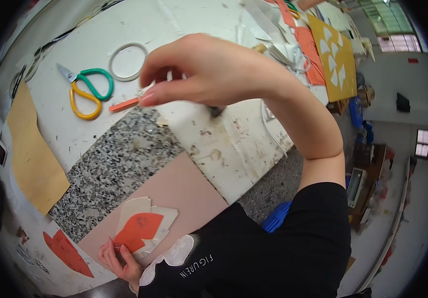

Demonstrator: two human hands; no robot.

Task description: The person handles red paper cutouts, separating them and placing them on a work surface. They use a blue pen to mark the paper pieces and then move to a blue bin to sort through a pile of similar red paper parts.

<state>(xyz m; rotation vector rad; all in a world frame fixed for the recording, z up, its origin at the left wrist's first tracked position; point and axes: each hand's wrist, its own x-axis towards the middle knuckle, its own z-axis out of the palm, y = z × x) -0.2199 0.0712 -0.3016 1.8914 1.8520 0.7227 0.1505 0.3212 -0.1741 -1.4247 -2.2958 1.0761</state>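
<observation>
- Orange sheet material is forming the pointed panel [142, 229], which is lying over cream cut pieces [134, 206] on the pink board [189, 181] nearest the body.
- The left hand [120, 262] is working at the lower end of this panel: thumb and fingertips are closing together on its edge.
- The right hand [194, 74] is being held above the worktable [189, 17], the arm arching in from the right side. Its fingers are curling toward the thumb, and motion is blurring its outline.
- A slim orange bar [123, 105] is pointing leftward from the right thumb tip. Whether the thumb and fingers are clamping it cannot be told.
- The speckled granite slab [119, 149] is extending beyond the pink board, which is covering its near end.
- Scissors [87, 95] with one green and one yellow handle are lying left of the right hand, blades pointing up and left.
- A pale ring [111, 64] is lying flat between the scissors and the right hand.
- A tan curved template [35, 149] is resting left of the slab; further orange cut pieces [67, 252] are lying left of the left hand.
- A mustard-yellow board [348, 59] is carrying white cut pieces [332, 63] at the far right of the worktable.
</observation>
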